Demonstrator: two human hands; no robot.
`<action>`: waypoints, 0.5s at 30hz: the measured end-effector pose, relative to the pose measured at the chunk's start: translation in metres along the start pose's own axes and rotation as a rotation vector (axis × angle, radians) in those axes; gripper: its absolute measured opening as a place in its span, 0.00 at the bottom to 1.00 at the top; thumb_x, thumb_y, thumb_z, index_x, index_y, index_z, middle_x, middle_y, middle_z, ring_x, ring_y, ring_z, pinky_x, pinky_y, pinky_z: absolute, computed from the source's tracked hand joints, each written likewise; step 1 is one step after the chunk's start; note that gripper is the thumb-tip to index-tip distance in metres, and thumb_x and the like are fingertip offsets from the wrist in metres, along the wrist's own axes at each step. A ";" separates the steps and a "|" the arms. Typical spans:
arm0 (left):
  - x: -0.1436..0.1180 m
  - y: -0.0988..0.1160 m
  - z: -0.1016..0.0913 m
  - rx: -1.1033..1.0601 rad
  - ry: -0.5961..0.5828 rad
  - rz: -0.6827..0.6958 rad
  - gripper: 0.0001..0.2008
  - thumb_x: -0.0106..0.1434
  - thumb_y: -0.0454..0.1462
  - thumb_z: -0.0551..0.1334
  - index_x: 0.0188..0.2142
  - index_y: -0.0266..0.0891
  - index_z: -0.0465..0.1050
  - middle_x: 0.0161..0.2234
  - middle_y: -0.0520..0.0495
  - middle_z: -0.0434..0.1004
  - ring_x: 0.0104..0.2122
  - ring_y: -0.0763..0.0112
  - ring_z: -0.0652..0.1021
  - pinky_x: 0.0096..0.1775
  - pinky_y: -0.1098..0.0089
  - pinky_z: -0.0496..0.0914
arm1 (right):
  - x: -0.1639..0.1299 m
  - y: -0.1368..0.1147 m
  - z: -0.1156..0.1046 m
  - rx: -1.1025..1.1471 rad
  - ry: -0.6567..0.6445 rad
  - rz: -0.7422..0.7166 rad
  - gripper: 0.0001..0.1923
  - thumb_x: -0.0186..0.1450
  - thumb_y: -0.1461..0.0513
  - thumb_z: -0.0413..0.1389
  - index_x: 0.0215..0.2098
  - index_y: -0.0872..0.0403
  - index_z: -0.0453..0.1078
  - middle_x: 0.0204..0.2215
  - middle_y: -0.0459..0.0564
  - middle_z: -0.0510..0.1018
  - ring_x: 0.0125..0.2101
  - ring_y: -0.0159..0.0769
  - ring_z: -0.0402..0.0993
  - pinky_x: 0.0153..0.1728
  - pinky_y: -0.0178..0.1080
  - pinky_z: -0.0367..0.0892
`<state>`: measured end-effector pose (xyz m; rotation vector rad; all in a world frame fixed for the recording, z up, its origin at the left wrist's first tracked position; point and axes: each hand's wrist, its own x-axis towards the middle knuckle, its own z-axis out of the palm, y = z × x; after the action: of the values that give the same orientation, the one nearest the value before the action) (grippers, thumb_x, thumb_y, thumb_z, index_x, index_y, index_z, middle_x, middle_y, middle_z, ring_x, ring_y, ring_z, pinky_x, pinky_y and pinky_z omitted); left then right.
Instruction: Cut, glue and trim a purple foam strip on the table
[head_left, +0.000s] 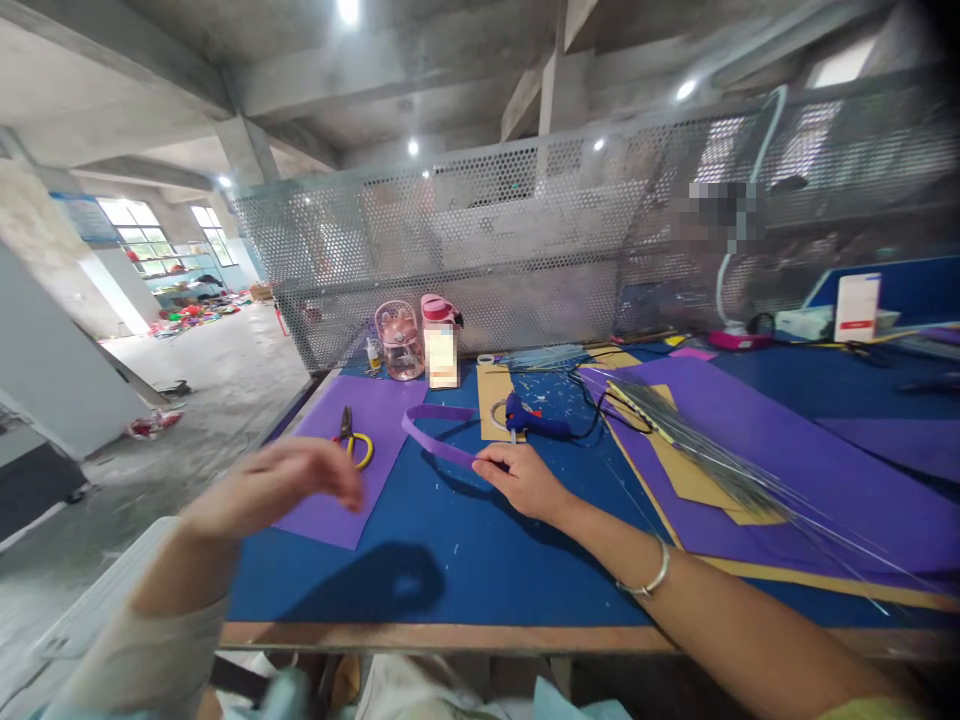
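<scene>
My right hand (523, 480) rests on the blue table (450, 560) and pinches one end of a curled purple paper strip (431, 432), which loops up and back toward the far side. My left hand (279, 484) hovers above the table's left part with its fingers loosely apart and nothing in it. It is near a purple sheet (352, 445) on which yellow-handled scissors (351, 436) lie. A blue glue gun (534, 420) lies just beyond my right hand.
A bundle of thin wires (697, 440) lies across large purple and tan sheets (757, 450) on the right. A pink jar (400, 342) and a pink-capped bottle (441, 342) stand at the back. A perforated metal screen (487, 240) backs the table.
</scene>
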<state>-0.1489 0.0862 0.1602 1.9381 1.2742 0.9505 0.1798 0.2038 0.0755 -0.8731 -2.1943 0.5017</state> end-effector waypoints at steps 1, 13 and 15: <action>0.032 0.008 0.019 -0.105 -0.256 -0.036 0.30 0.62 0.58 0.49 0.36 0.35 0.75 0.33 0.46 0.79 0.34 0.67 0.77 0.39 0.63 0.70 | 0.001 -0.003 0.000 0.032 0.017 0.041 0.17 0.67 0.59 0.48 0.26 0.58 0.73 0.22 0.47 0.75 0.25 0.31 0.68 0.28 0.33 0.61; 0.148 -0.019 0.136 -0.360 0.032 -0.025 0.23 0.59 0.54 0.57 0.27 0.34 0.70 0.18 0.53 0.65 0.20 0.77 0.66 0.24 0.75 0.61 | 0.026 -0.027 -0.016 0.166 -0.022 0.240 0.18 0.65 0.59 0.49 0.20 0.56 0.68 0.18 0.44 0.70 0.22 0.31 0.65 0.25 0.32 0.58; 0.151 -0.029 0.132 -0.430 0.056 -0.112 0.25 0.58 0.55 0.57 0.29 0.33 0.71 0.17 0.54 0.64 0.19 0.77 0.66 0.23 0.75 0.60 | 0.026 -0.022 -0.013 0.204 -0.107 0.307 0.18 0.65 0.58 0.49 0.20 0.56 0.68 0.17 0.44 0.69 0.21 0.30 0.64 0.23 0.33 0.56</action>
<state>-0.0116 0.2225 0.0992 1.5032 1.0880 1.1220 0.1666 0.2080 0.1089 -1.0962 -2.0657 0.9225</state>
